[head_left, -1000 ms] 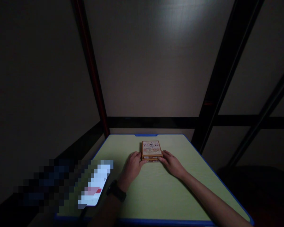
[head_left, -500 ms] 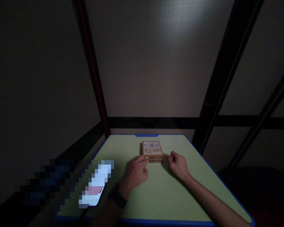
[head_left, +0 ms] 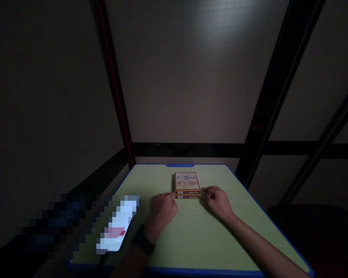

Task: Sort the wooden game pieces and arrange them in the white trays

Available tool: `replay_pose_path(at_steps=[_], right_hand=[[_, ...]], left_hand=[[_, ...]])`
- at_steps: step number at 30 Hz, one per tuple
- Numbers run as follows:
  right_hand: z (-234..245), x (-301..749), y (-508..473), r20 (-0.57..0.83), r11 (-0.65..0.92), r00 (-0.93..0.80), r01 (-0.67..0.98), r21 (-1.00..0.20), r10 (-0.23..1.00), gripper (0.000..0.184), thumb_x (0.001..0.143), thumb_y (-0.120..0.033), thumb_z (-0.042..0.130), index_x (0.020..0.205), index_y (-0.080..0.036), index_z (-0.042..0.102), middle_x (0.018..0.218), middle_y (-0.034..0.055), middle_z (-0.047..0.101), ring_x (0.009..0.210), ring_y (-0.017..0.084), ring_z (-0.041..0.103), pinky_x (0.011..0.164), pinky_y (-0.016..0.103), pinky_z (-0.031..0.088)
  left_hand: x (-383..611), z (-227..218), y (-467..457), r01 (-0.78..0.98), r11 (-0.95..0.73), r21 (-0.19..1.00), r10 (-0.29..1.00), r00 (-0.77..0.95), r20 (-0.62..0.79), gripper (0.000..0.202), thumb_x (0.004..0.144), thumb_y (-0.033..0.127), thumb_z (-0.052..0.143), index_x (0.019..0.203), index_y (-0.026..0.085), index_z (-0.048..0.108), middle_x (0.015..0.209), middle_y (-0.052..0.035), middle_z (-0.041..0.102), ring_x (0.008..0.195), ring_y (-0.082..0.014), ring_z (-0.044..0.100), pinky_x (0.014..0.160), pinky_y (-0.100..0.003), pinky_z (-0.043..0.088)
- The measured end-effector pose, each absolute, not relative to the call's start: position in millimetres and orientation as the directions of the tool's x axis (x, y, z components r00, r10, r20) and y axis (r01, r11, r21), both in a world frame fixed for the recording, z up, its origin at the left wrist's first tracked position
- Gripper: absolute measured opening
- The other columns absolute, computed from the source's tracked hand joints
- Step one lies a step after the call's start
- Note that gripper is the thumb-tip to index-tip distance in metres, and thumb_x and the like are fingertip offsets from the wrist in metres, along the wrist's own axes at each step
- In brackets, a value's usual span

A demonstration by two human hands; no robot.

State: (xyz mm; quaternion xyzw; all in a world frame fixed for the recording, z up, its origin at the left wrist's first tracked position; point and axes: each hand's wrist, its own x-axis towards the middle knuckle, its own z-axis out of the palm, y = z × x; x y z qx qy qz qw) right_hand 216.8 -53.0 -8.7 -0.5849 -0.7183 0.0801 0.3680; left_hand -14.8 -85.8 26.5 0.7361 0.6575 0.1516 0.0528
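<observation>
Two flat boxes (head_left: 187,181) lie stacked on the green table, orange-edged, with dark lettering on a pale top. My left hand (head_left: 164,208), with a dark band at its wrist, rests near their front left corner. Its fingers are curled in, and I cannot tell whether the knuckles touch the box. Just right of the stack, my right hand (head_left: 219,201) lies on its side on the table in a loose fist. No object shows in either hand.
The blue-rimmed table (head_left: 217,243) stands close to a grey wall panel (head_left: 188,96). A lit phone-like screen (head_left: 120,220), partly pixelated, lies at the table's left side. Dark beams (head_left: 116,77) frame the dim walls.
My left fingers, earlier stretched against the boxes' front left corner, have curled back into the palm. My right fingers have shifted slightly. The stack stays almost in place.
</observation>
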Motion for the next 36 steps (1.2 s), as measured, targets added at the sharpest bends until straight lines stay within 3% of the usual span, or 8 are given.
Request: replay_pose_path(at_steps=[7,11,14,18,22,26,30,36], right_hand=[[-7,217,-55,0.408,0.309,-0.024,0.695,-0.649,0.913,0.025,0.064,-0.014,0.045,0.052,-0.023,0.065,0.096,0.0066,0.078,0.089,0.025,0.069,0.081,0.035,0.053],[-7,218,-54,0.367,0.261,0.027,0.654,-0.71,0.93,0.029,0.066,-0.017,0.047,0.07,-0.02,0.076,0.093,0.0084,0.078,0.079,0.026,0.07,0.076,0.034,0.053],[-3,218,-52,0.329,0.187,0.075,0.694,-0.695,0.941,0.029,0.076,-0.025,0.048,0.077,-0.018,0.076,0.077,0.0089,0.077,0.067,0.024,0.068,0.068,0.032,0.05],[14,211,-40,0.261,0.088,0.11,0.759,-0.645,0.959,0.045,0.09,-0.047,0.041,0.079,-0.016,0.072,0.075,0.0099,0.074,0.07,0.024,0.067,0.066,0.03,0.046],[29,198,-16,0.07,-0.036,0.114,0.733,-0.679,0.991,0.048,0.097,-0.044,0.035,0.094,-0.013,0.072,0.098,0.0152,0.075,0.09,0.025,0.068,0.077,0.029,0.045],[31,192,3,-0.024,-0.125,0.149,0.719,-0.683,0.989,0.044,0.095,-0.041,0.046,0.084,-0.011,0.074,0.091,0.0189,0.075,0.086,0.028,0.069,0.074,0.031,0.046],[24,194,3,-0.005,-0.108,0.15,0.686,-0.719,0.989,0.035,0.094,-0.038,0.051,0.087,-0.012,0.074,0.093,0.0152,0.076,0.085,0.024,0.069,0.07,0.027,0.046],[14,198,-4,-0.069,-0.12,0.11,0.567,-0.815,0.991,0.037,0.093,-0.042,0.052,0.081,-0.013,0.071,0.065,0.0084,0.071,0.047,0.014,0.058,0.045,0.023,0.041]], left_hand=[[-14,30,-87,0.956,-0.116,0.269,0.985,0.075,0.157,0.028,0.079,0.009,0.046,0.083,0.02,0.071,0.089,-0.0087,0.075,0.085,-0.0206,0.067,0.071,-0.028,0.039],[-16,28,-84,0.95,-0.08,0.301,0.988,0.036,0.15,0.026,0.081,0.009,0.045,0.081,0.021,0.068,0.087,-0.0073,0.074,0.084,-0.0196,0.067,0.069,-0.027,0.039],[-17,24,-78,0.935,-0.046,0.352,0.984,-0.018,0.177,0.021,0.083,0.012,0.046,0.086,0.02,0.066,0.089,-0.0073,0.073,0.085,-0.0194,0.067,0.072,-0.026,0.042],[-15,18,-58,0.85,-0.069,0.523,0.971,-0.063,0.23,0.03,0.091,0.022,0.044,0.113,0.014,0.061,0.117,-0.0147,0.069,0.109,-0.0229,0.063,0.091,-0.031,0.045],[-9,18,-31,0.764,-0.176,0.62,0.973,0.039,0.229,0.042,0.096,0.026,0.033,0.125,0.01,0.058,0.14,-0.0183,0.056,0.133,-0.0242,0.049,0.111,-0.033,0.033],[-5,15,-16,0.73,-0.171,0.662,0.984,0.087,0.158,0.043,0.095,0.024,0.03,0.111,0.009,0.067,0.121,-0.0228,0.066,0.118,-0.0297,0.059,0.105,-0.037,0.039],[-4,4,-17,0.609,-0.214,0.764,0.969,0.032,0.245,0.039,0.095,0.027,0.034,0.109,0.015,0.068,0.116,-0.0187,0.069,0.109,-0.0287,0.064,0.098,-0.035,0.044],[-4,2,-24,0.441,-0.123,0.889,0.977,-0.105,0.187,0.026,0.089,0.029,0.051,0.101,0.022,0.073,0.102,-0.0109,0.076,0.091,-0.0265,0.069,0.085,-0.031,0.047]])
